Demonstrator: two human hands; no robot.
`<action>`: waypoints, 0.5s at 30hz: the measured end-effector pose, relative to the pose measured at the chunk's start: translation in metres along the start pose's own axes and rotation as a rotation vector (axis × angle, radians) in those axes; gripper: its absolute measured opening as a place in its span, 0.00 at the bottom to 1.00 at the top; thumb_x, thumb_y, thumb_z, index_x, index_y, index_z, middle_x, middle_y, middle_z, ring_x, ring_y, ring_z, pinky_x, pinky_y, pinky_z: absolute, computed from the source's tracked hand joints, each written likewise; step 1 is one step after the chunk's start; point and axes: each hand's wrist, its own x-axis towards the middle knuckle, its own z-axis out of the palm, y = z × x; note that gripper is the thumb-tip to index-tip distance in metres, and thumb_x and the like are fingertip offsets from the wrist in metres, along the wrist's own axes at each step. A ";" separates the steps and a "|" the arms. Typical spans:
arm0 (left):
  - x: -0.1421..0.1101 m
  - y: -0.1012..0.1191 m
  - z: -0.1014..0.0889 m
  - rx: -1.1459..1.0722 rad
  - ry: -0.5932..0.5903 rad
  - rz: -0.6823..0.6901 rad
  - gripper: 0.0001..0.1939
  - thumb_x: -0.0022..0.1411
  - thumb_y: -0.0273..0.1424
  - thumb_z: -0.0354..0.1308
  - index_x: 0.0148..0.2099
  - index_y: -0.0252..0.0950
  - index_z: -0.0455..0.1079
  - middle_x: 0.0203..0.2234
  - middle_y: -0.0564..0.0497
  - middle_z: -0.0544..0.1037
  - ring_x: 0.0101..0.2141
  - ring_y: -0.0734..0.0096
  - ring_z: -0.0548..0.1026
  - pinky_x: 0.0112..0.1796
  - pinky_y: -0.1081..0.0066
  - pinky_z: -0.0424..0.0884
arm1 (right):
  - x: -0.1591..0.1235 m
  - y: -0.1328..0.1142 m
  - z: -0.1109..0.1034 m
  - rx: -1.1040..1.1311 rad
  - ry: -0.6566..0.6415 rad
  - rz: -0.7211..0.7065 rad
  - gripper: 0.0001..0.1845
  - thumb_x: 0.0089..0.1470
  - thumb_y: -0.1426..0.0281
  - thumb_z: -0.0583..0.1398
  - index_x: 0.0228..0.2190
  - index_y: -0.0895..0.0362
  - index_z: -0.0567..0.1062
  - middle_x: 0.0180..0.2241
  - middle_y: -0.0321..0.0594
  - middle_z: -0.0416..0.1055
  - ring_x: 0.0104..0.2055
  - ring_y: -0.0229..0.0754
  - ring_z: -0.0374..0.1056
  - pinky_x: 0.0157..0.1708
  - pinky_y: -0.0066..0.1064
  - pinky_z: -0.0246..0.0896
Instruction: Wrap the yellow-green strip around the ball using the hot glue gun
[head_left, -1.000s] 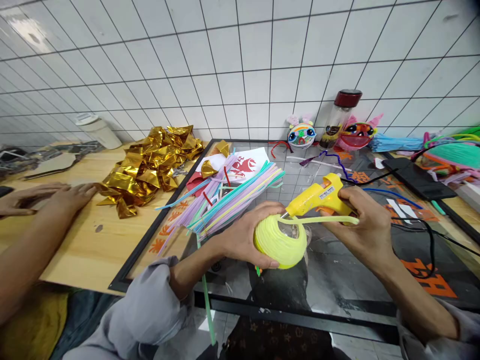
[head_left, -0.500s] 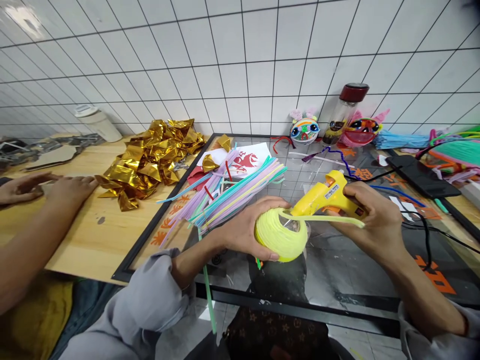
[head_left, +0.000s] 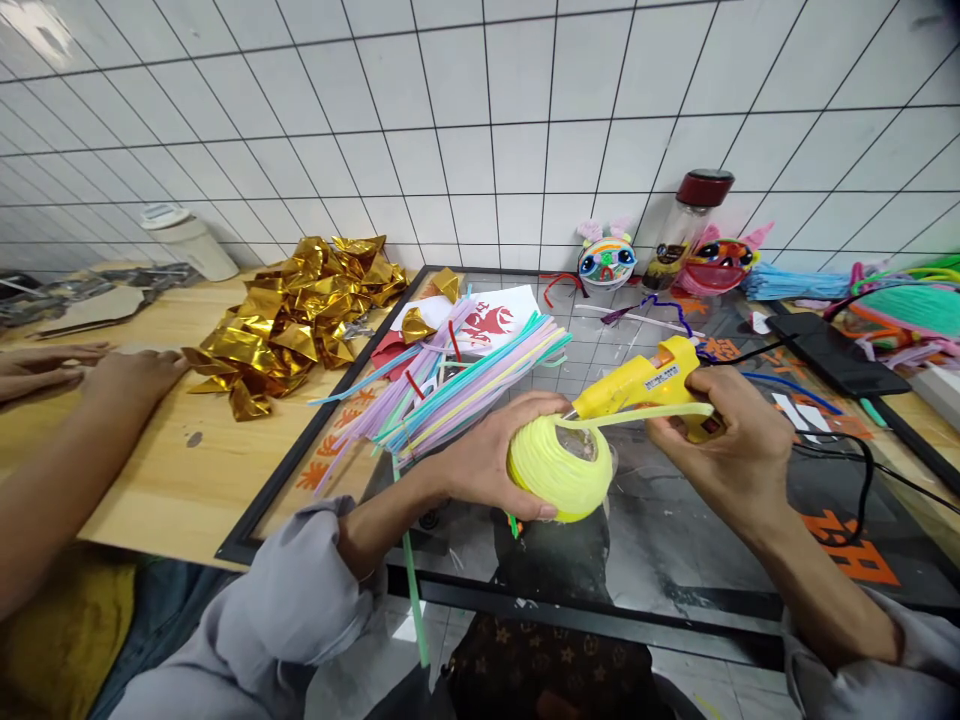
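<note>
My left hand [head_left: 510, 455] is wrapped round a bowl-like ball [head_left: 559, 475] covered in coiled yellow pipe cleaner, its round opening tilted up and to the right. A loose end of the yellow pipe cleaner [head_left: 652, 412] stretches from the opening's rim across to my right hand [head_left: 739, 440]. That hand grips a yellow glue gun [head_left: 637, 382] by its handle. The gun's nozzle points left, at the rim by my left fingers; whether it touches is too small to tell. Behind my left hand lies a bundle of pastel pipe cleaners [head_left: 480, 385].
Gold foil pieces [head_left: 300, 310] are heaped on the left, near another person's hands [head_left: 135, 385]. Along the tiled wall stand two decorated animal heads [head_left: 606, 260] and a bottle [head_left: 679, 235]. A phone [head_left: 836, 355] and black cables [head_left: 866, 480] lie at right.
The glue gun's nozzle has shifted left and up, from inside the ball's opening to its rim. The loose yellow strand now slopes up towards my right hand. My left hand keeps its hold.
</note>
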 end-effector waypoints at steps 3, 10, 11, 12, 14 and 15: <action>0.001 0.001 -0.001 0.000 -0.008 0.008 0.50 0.41 0.45 0.75 0.64 0.34 0.62 0.62 0.36 0.68 0.62 0.43 0.69 0.66 0.46 0.62 | 0.000 0.000 0.001 0.004 0.006 -0.012 0.10 0.53 0.74 0.62 0.36 0.51 0.67 0.32 0.39 0.70 0.31 0.44 0.68 0.29 0.34 0.62; 0.002 0.000 -0.001 -0.020 -0.002 0.053 0.49 0.41 0.45 0.76 0.62 0.36 0.63 0.60 0.37 0.70 0.61 0.45 0.70 0.65 0.47 0.63 | 0.002 0.004 -0.002 0.100 -0.042 -0.023 0.11 0.52 0.73 0.63 0.37 0.52 0.68 0.32 0.37 0.70 0.30 0.41 0.68 0.28 0.32 0.62; 0.002 0.000 -0.001 -0.023 -0.005 0.063 0.48 0.41 0.45 0.75 0.62 0.35 0.63 0.60 0.37 0.70 0.61 0.45 0.70 0.65 0.47 0.63 | 0.003 0.005 -0.003 0.127 -0.057 -0.024 0.10 0.52 0.72 0.63 0.36 0.52 0.68 0.31 0.37 0.70 0.30 0.41 0.67 0.27 0.32 0.62; 0.002 -0.001 -0.001 -0.027 -0.005 0.073 0.48 0.42 0.45 0.75 0.62 0.35 0.63 0.60 0.37 0.70 0.61 0.45 0.70 0.65 0.48 0.64 | 0.004 0.005 -0.004 0.153 -0.068 -0.021 0.09 0.53 0.71 0.64 0.36 0.52 0.68 0.30 0.36 0.70 0.29 0.40 0.67 0.26 0.32 0.61; 0.002 0.000 -0.001 -0.030 -0.007 0.085 0.48 0.42 0.45 0.75 0.62 0.35 0.62 0.60 0.37 0.70 0.61 0.45 0.70 0.65 0.47 0.64 | 0.005 0.006 -0.005 0.188 -0.075 -0.002 0.08 0.53 0.70 0.65 0.34 0.52 0.69 0.29 0.35 0.69 0.27 0.40 0.65 0.25 0.31 0.59; 0.002 0.000 -0.001 -0.029 -0.009 0.084 0.48 0.43 0.45 0.75 0.63 0.35 0.62 0.60 0.37 0.70 0.61 0.45 0.70 0.65 0.47 0.64 | 0.005 0.006 -0.005 0.199 -0.073 0.015 0.08 0.52 0.69 0.65 0.34 0.52 0.70 0.28 0.35 0.70 0.27 0.40 0.65 0.25 0.31 0.59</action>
